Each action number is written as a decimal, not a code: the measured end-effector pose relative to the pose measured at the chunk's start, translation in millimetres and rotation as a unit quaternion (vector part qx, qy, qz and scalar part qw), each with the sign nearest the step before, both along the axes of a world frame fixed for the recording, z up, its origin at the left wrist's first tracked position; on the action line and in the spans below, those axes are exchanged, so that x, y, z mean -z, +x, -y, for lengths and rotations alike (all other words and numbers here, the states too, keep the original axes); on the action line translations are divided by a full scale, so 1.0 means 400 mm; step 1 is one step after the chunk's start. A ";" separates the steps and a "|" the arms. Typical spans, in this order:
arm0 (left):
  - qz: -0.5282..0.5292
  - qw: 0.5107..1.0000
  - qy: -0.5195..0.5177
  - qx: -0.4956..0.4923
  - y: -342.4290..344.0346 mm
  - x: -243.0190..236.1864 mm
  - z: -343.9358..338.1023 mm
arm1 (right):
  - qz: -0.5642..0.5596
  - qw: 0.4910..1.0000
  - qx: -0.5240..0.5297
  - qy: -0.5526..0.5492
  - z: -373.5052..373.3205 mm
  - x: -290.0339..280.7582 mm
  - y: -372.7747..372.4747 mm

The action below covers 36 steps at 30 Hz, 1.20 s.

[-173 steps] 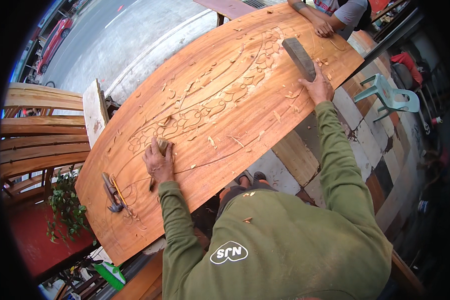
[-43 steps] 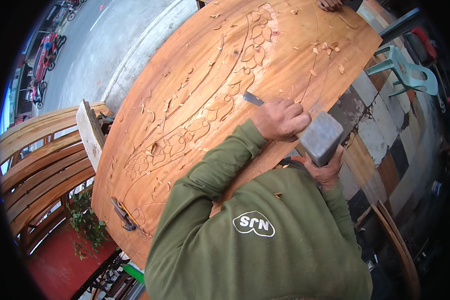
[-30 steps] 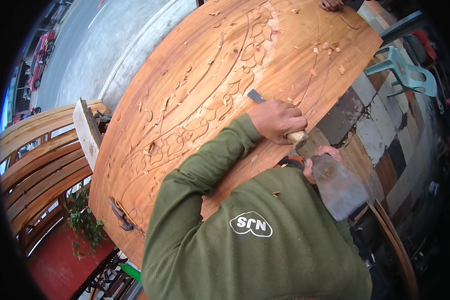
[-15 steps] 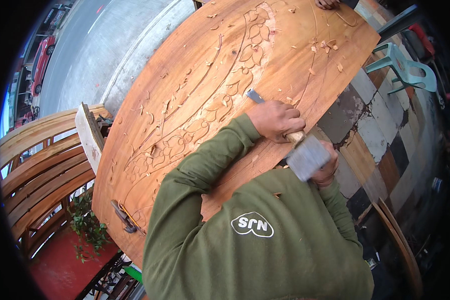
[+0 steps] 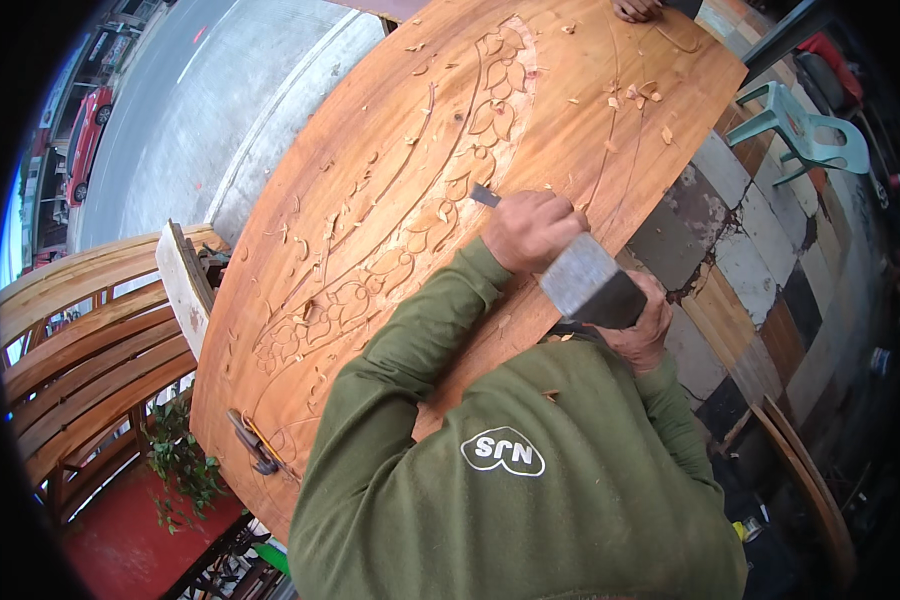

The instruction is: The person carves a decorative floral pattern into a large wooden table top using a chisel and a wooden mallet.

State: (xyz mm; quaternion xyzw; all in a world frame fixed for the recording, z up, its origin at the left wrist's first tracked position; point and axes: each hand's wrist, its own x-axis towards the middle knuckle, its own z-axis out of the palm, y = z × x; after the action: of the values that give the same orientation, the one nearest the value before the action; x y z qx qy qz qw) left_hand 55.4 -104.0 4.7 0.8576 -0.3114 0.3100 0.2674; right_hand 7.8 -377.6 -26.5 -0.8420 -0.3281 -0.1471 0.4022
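My left hand (image 5: 532,228) is closed around a chisel (image 5: 484,195), whose flat metal blade sticks out to the upper left over a wooden panel (image 5: 570,130). The blade's tip lies beside a carved band of leaves and flowers (image 5: 493,118). In my right hand (image 5: 646,330) is a block-headed grey mallet (image 5: 592,285). Its head is close by the chisel's handle end, which is hidden, so I cannot tell whether they touch. Curled wood shavings (image 5: 644,95) lie scattered across the panel.
Another person's hand (image 5: 638,10) rests at the panel's far edge. A dark tool with a yellow strip (image 5: 253,440) lies at the panel's left end. A slatted wooden bench (image 5: 100,345) and leafy plant (image 5: 182,465) stand left; a pale green plastic chair (image 5: 795,130) stands right.
The mallet has swung up and left toward my left hand, and its head now faces upward. My left hand and the chisel have shifted slightly left in view.
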 end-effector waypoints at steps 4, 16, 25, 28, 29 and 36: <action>-0.069 0.992 0.034 0.102 0.006 -0.009 0.048 | -0.021 0.998 0.007 0.065 0.041 0.030 -0.038; -0.106 0.981 -0.002 0.160 0.047 0.020 -0.001 | 0.008 1.000 0.013 -0.014 -0.018 0.024 0.022; -0.119 0.979 0.025 0.162 0.049 0.032 0.005 | 0.015 0.999 -0.001 0.033 -0.020 0.067 0.047; -0.134 0.980 0.024 0.148 0.050 0.031 0.002 | 0.029 0.998 -0.025 0.042 -0.006 0.024 0.044; -0.151 0.976 0.032 0.154 0.048 0.026 0.003 | 0.001 0.997 -0.050 0.066 0.023 0.048 0.039; -0.055 0.997 -0.035 0.040 0.026 0.025 0.004 | 0.008 0.999 -0.009 0.033 -0.003 0.019 0.045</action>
State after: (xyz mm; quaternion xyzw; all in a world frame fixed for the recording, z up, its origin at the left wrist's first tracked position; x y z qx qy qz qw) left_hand 65.7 -105.5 -5.3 0.8500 -0.3195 0.2622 0.3264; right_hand 25.6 -376.4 -34.0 -0.8242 -0.3339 -0.1611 0.4280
